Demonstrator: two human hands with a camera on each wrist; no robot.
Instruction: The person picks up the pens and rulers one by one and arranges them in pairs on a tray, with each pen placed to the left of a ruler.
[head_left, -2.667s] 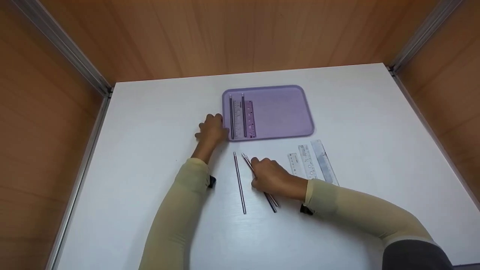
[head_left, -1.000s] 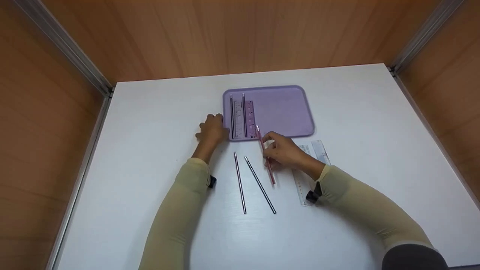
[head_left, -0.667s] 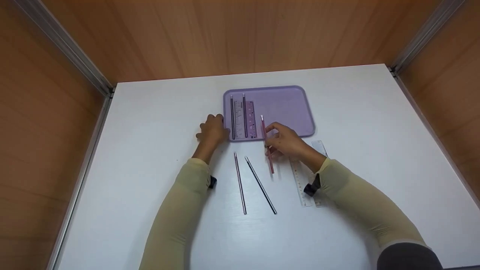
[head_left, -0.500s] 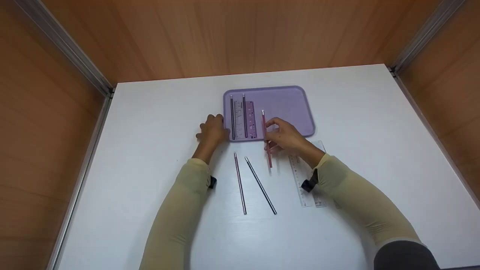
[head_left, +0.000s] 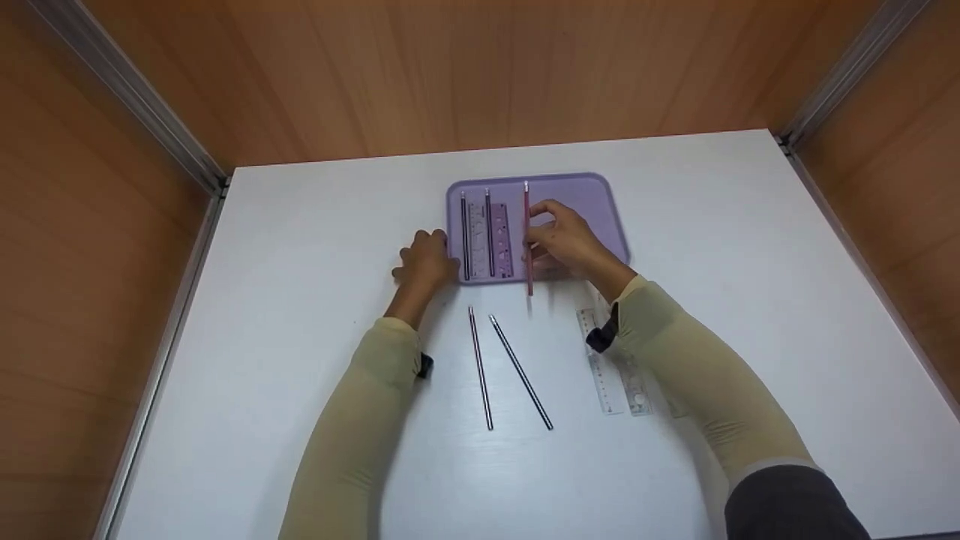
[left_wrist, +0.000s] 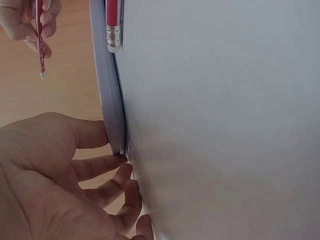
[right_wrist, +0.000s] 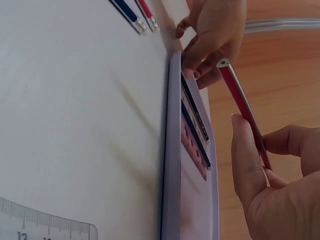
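A purple tray [head_left: 585, 217] lies on the white table and holds two dark pencils [head_left: 463, 234] and two rulers [head_left: 501, 240] on its left side. My right hand [head_left: 561, 238] pinches a red pencil [head_left: 527, 225] and holds it lengthwise just above the tray, right of those items. The right wrist view shows that red pencil [right_wrist: 243, 106] raised above the tray rim [right_wrist: 170, 150]. My left hand [head_left: 424, 259] rests on the table, its thumb and fingertips touching the tray's near left corner [left_wrist: 111, 100].
Two more pencils [head_left: 480, 367] [head_left: 521, 371] lie on the table in front of the tray. Clear rulers [head_left: 611, 367] lie near my right forearm. Wooden walls [head_left: 480, 67] close in the table at the back and both sides.
My right hand has picked the red pencil up from the table and carried it away from me, over the tray. The left hand has stayed at the tray's corner.
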